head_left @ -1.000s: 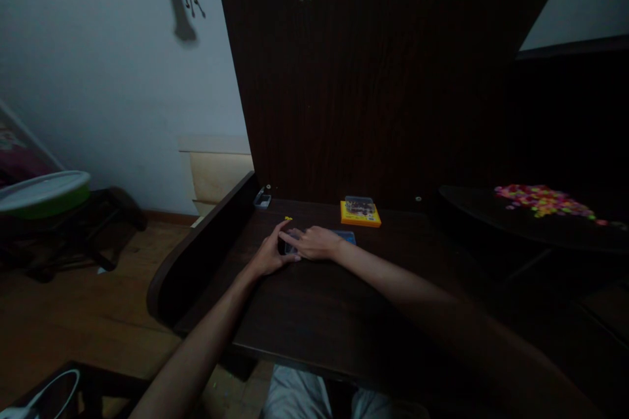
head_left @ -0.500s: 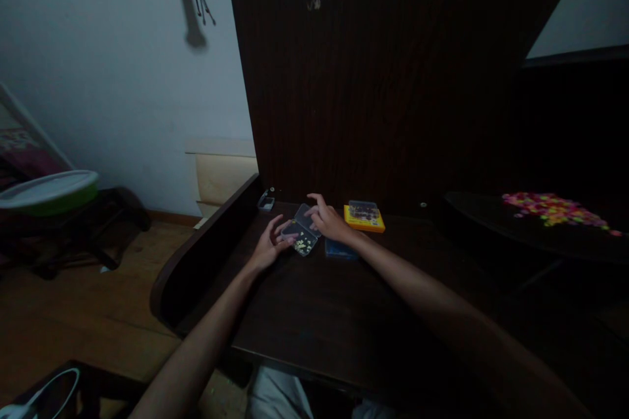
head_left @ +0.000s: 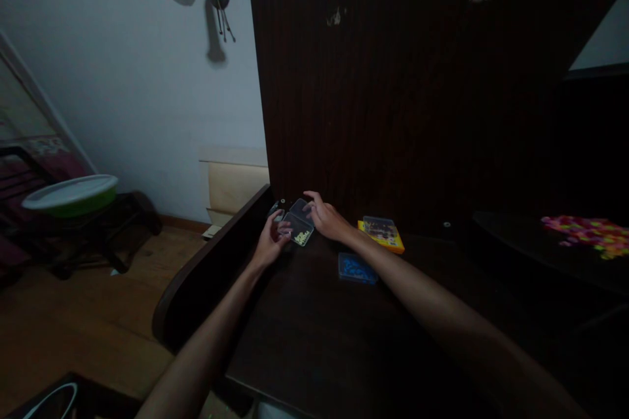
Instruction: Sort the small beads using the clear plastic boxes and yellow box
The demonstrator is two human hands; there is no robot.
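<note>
A small clear plastic box (head_left: pixel 298 230) lies hinged open between my hands at the back left of the dark table. Small pale yellow pieces (head_left: pixel 303 237) are bunched near its lower edge. My left hand (head_left: pixel 270 242) grips the box's left side, thumb in front and fingers behind. At the other side, my right hand (head_left: pixel 328 218) has its fingers curled at the edge of the raised lid (head_left: pixel 301 207), the index finger stretched out above. Parts of the fingertips are hard to make out in the dim light.
A blue flat box (head_left: pixel 354 268) lies right of my hands, below a yellow box (head_left: pixel 396 243) with a clear case (head_left: pixel 381 228) on top. Another small clear case (head_left: pixel 278 214) is behind my left hand. Colourful pieces (head_left: pixel 587 230) are heaped far right. A raised side panel (head_left: pixel 211 258) borders the table.
The open box has shifted away from the blue box, towards the small case at the back left, with both hands. Its pale pieces have gathered closer together. The camera view has turned slightly left.
</note>
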